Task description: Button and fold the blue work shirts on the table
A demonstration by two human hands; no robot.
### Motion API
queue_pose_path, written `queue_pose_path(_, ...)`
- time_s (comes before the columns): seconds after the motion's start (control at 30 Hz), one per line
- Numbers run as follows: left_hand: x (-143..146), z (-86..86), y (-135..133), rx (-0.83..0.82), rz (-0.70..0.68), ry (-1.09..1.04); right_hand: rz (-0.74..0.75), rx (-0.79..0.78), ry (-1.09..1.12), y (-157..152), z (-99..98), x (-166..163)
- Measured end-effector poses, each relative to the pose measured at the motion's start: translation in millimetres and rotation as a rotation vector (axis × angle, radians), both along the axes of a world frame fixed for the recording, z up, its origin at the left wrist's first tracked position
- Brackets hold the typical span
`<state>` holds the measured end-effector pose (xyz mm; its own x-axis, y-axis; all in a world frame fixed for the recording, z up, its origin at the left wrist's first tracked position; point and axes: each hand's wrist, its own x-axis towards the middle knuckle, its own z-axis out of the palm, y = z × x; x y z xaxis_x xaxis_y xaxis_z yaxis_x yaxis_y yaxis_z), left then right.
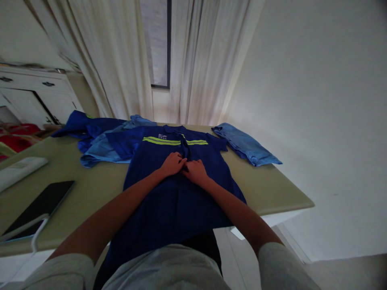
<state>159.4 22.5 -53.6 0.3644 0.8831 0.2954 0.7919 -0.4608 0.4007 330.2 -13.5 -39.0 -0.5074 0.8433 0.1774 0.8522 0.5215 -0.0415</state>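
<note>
A dark blue work shirt (169,197) with yellow-green reflective stripes lies face up on the pale green table (272,189), its hem hanging over the near edge. My left hand (173,164) and my right hand (195,170) meet at the shirt's front placket, just below the stripes. Both have their fingers curled and pinched on the placket fabric, the fingertips touching each other.
A pile of blue garments (99,141) lies at the table's back left, and a folded light blue garment (246,145) at the back right. A dark tablet (39,205) and a white flat object (18,171) lie on the left. Curtains hang behind; a white wall is on the right.
</note>
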Motion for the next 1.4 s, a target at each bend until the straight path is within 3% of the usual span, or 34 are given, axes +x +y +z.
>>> queue_pose_path(0.17,4,-5.7,-17,-0.136,0.202,-0.091,-0.015,0.088,-0.005,-8,-9.3,-5)
queue_pose_path(0.43,4,-2.3,-10,-0.252,0.392,-0.258,-0.002,0.125,0.028,-5,-15.9,-1)
queue_pose_path(0.83,4,-16.4,-25,-0.137,0.366,-0.562,-0.005,0.274,0.005,-12,-12.2,-4)
queue_pose_path(1.03,4,-18.8,-27,-0.086,0.336,-0.575,0.100,0.276,-0.049,-12,-10.8,-5)
queue_pose_path(1.3,1,-22.6,-32,-0.049,0.151,-0.530,-0.067,0.173,0.043,-12,-10.7,1)
queue_pose_path(1.4,-3,-20.9,-33,-0.047,0.068,-0.462,-0.018,0.210,0.130,-15,-7.1,4)
